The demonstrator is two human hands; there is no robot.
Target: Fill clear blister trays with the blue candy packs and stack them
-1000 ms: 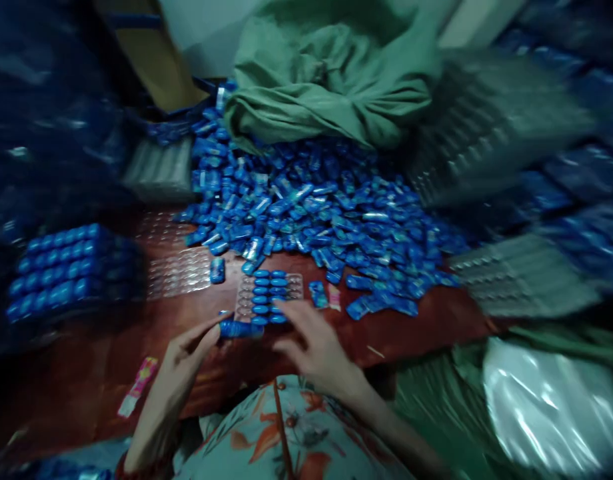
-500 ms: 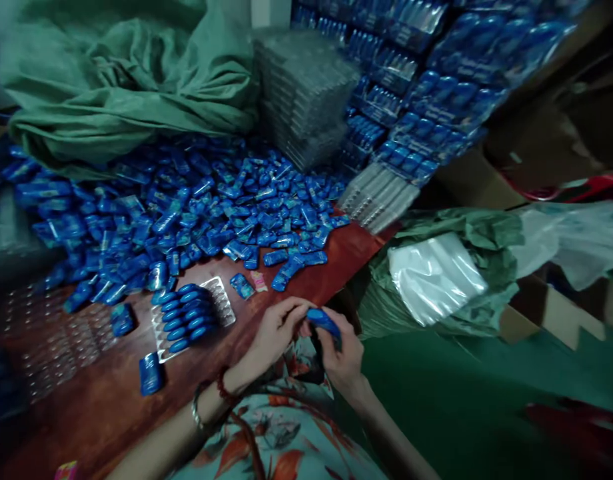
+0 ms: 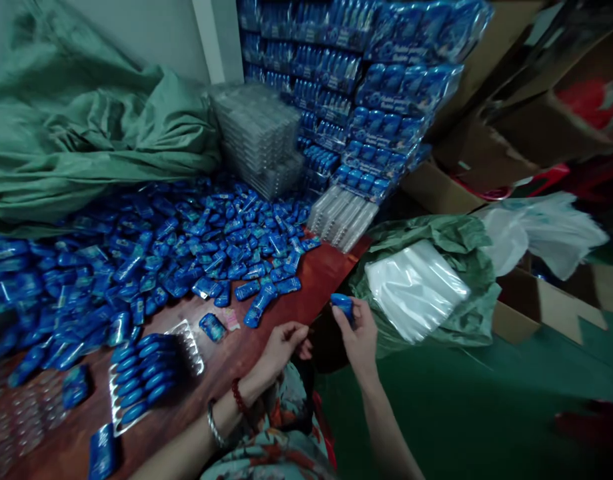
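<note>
Both hands have parted since half a second ago, when they met on one blue packet. Now the right hand [image 3: 359, 333] alone pinches the blue packet [image 3: 342, 303] in its fingertips, raised beyond the red-brown table [image 3: 316, 280] edge, near a green sack [image 3: 451, 233] of clear bags. Just beside it, the left hand [image 3: 281, 347] is loosely curled, fingertips together, holding nothing visible. A clear blister tray [image 3: 146, 373] half-filled with packets lies on the table, below a heap of loose blue packets [image 3: 186, 247].

Glossy blue foil packets [image 3: 196, 260], reddish wooden table [image 3: 316, 280]
</note>
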